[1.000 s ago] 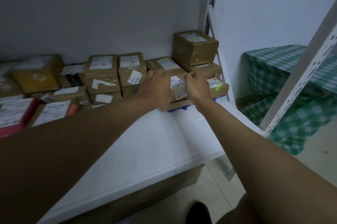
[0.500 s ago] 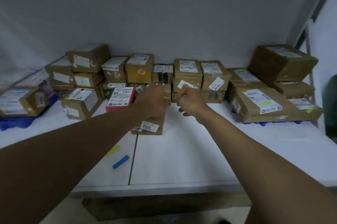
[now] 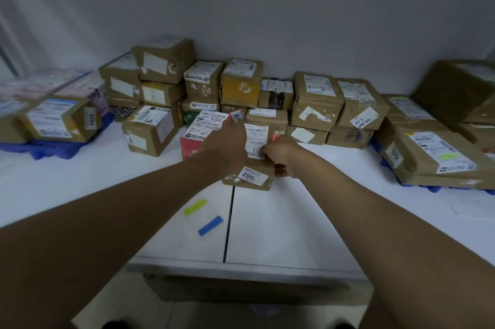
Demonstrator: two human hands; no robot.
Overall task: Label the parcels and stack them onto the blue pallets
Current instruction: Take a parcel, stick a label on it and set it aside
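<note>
A small brown parcel (image 3: 250, 181) with a white shipping label and a "1002" sticker stands at the middle of the white table (image 3: 308, 221). My left hand (image 3: 227, 144) grips its left side, and my right hand (image 3: 281, 154) curls round its right side. A small numbered sticker (image 3: 237, 116) shows just above my left fingers; whether they hold it I cannot tell. One blue pallet (image 3: 53, 149) at the left bears a labelled parcel (image 3: 61, 120). Another blue pallet (image 3: 439, 189) at the right bears flat brown parcels (image 3: 434, 160).
Several brown parcels (image 3: 316, 103) are piled along the back wall. A red box (image 3: 191, 145) stands just left of my left hand. A yellow-green strip (image 3: 195, 207) and a blue strip (image 3: 210, 225) lie on the table in front of the parcel.
The view swung left from the right pallet to the middle of the table. Both hands left the parcel on the right pallet and took hold of the small "1002" parcel.
</note>
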